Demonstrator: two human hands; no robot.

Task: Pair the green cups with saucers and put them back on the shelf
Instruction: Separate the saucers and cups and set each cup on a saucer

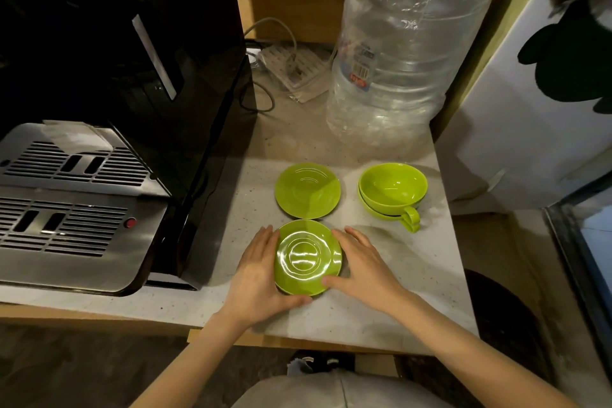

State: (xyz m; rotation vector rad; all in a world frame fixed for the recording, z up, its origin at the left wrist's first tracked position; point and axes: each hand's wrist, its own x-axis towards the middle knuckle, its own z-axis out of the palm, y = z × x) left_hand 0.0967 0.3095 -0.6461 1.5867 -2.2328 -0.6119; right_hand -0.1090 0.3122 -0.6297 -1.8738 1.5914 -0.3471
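At the front of the surface [414, 275], a saucer [306, 257] sat between two hands.
The left hand [258, 278] gripped its 9 o'clock rim, thumb curled under; the right hand [364, 270] lay flat, thumb touching the 4 o'clock rim. A second saucer [307, 190] lay at 12 o'clock, stacked cups [392, 190] at 2 o'clock.

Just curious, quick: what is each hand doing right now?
Left hand: curled round the near saucer, holding it.
Right hand: open, fingers straight, touching that saucer's rim.

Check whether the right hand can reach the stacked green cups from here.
Probably yes. The right hand touches the near saucer, and only counter shows between it and the stacked cups, whose handles face the near edge.
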